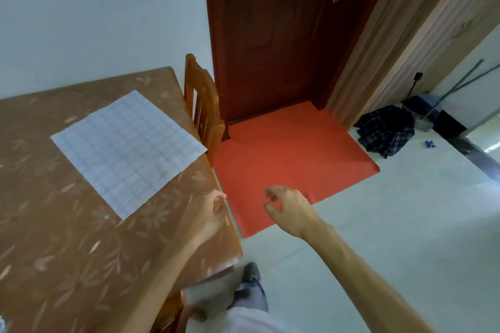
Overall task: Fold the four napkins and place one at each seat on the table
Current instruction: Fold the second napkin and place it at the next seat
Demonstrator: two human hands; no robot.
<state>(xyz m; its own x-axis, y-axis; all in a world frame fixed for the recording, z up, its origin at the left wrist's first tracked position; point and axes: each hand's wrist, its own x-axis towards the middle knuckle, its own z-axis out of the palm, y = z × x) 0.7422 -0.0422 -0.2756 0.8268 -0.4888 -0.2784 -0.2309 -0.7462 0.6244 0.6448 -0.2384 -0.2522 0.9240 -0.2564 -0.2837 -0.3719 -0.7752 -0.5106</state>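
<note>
A white napkin with a pale blue check (127,149) lies spread flat on the brown leaf-patterned table (67,246), near the right edge. My left hand (209,213) hovers over the table's right edge just below the napkin, fingers loosely curled and holding nothing. My right hand (288,209) hangs in the air to the right of the table, above the floor, with its fingers apart and nothing in them. Only this one napkin is in view.
An orange wooden chair (204,108) is tucked in at the table's far right side. A red mat (292,165) lies before a dark red door (270,35). Dark plaid cloth (387,130) and a dustpan sit on the floor at right. My foot (251,274) is beside the table corner.
</note>
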